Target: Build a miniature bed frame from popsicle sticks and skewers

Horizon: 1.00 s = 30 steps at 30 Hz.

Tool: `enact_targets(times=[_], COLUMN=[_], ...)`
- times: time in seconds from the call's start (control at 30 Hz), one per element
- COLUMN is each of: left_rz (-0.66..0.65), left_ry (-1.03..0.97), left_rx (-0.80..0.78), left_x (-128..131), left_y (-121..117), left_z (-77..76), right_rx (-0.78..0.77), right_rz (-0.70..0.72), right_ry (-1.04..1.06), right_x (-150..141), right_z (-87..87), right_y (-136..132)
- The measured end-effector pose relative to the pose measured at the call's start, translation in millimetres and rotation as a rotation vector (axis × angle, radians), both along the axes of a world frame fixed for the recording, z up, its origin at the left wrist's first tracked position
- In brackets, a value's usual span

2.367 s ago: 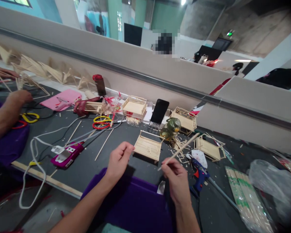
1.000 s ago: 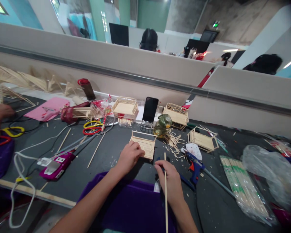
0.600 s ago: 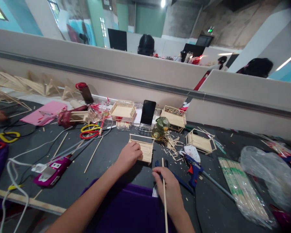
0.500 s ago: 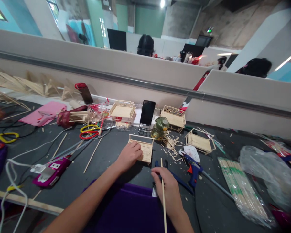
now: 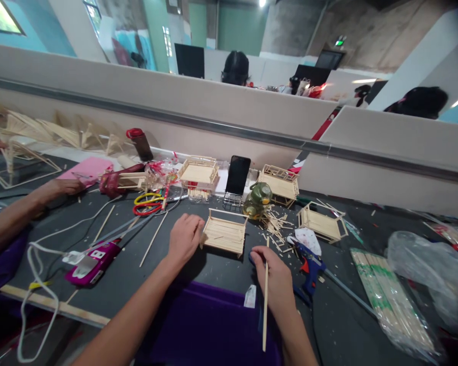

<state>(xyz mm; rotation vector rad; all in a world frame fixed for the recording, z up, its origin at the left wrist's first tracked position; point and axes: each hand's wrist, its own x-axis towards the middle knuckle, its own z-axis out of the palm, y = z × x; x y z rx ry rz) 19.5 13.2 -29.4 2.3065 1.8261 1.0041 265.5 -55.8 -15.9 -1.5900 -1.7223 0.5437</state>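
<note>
A small bench-like frame (image 5: 224,233) of thin wooden sticks stands on the dark table in front of me, a few loose bits on its slatted top. My left hand (image 5: 185,236) is at its left end, fingers bent together; their tips are hidden, so a hold on the frame cannot be made out. To the right of the frame, my right hand (image 5: 274,274) is closed on a long wooden stick (image 5: 265,310) that slants down toward me. Blue handles of a hand tool (image 5: 301,295) show partly beneath that hand.
A glue gun (image 5: 309,272) lies to the right, beside bagged sticks (image 5: 391,300). Behind are a phone on a stand (image 5: 237,175), stick offcuts (image 5: 275,222) and similar frames (image 5: 322,223). A co-worker's arm (image 5: 41,203) reaches in from the left, past a purple power strip (image 5: 93,262).
My left hand has moved left off the slatted top to the frame's end, uncovering the slats. My right hand has come down over the blue-handled tool, stick still held. The co-worker's arm has come into view.
</note>
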Motion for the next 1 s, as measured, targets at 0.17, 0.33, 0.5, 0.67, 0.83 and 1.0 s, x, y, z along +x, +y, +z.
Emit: enact_targets(times=[0.17, 0.33, 0.5, 0.67, 0.83, 1.0], left_rz=[-0.047, -0.131, -0.208, -0.234, -0.213, -0.277], left_ry=[-0.024, 0.01, 0.154, 0.159, -0.072, -0.559], left_rx=[-0.005, -0.075, -0.235, -0.255, -0.251, -0.399], left_x=[-8, 5, 23, 25, 27, 35], left_y=[-6, -7, -2, 1, -7, -31], left_z=[1.2, 6.4, 1.5, -7.2, -1.6, 19.3], right_rx=[0.017, -0.04, -0.106, -0.151, -0.156, -0.091], right_rz=[-0.002, 0.028, -0.092, -0.054, 0.014, 0.043], right_ry=[-0.037, 0.019, 0.36, 0.705, 0.686, 0.584], right_x=[-9, -17, -13, -13, -28, -45], right_z=[6.4, 13.2, 8.9, 4.9, 4.4, 5.2], right_y=[20, 25, 20, 12, 2, -2])
